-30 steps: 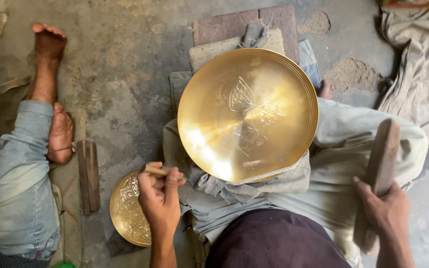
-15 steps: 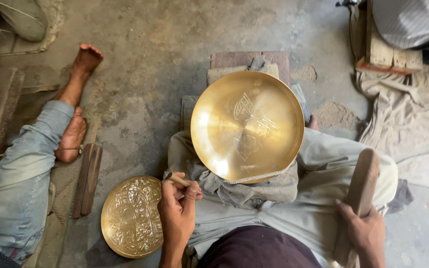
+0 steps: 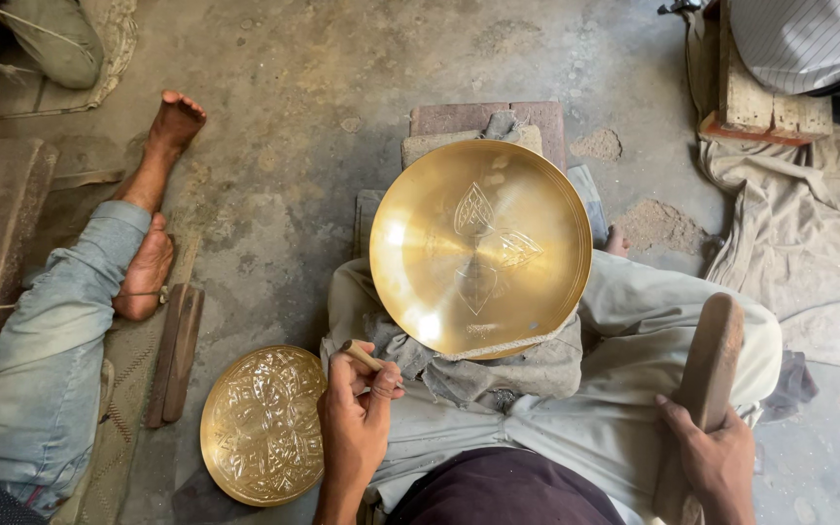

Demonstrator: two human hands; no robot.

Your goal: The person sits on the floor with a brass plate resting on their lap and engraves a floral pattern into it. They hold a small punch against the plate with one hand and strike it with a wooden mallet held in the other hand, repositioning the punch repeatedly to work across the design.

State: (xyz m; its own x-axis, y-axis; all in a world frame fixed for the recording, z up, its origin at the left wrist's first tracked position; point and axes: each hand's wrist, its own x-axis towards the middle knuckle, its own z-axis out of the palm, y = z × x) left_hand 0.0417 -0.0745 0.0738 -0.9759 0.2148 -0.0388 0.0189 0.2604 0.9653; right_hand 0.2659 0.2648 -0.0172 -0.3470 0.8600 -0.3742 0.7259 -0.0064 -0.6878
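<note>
Golden brass bowl (image 3: 480, 249), leaf engravings; gold plate (image 3: 262, 424), dense floral pattern.

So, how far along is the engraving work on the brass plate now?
Done: the finished plate on the floor is fully patterned. In hand: the large brass plate on the lap carries only a few leaf motifs at its centre. The left hand pinches a small chisel; the right hand holds a wooden mallet. Left: its plain surface.

You sit in a floor-level metal-engraving workshop. Bare, dusty concrete floor (image 3: 294, 87). 2 brass plates: 1 partly engraved (image 3: 480, 248), propped on rags on your lap, 1 fully chased (image 3: 262, 425) on the ground. Wooden blocks (image 3: 175, 355), a drop cloth (image 3: 809, 224), and a barefoot co-worker's legs (image 3: 70, 321) lie nearby.
</note>
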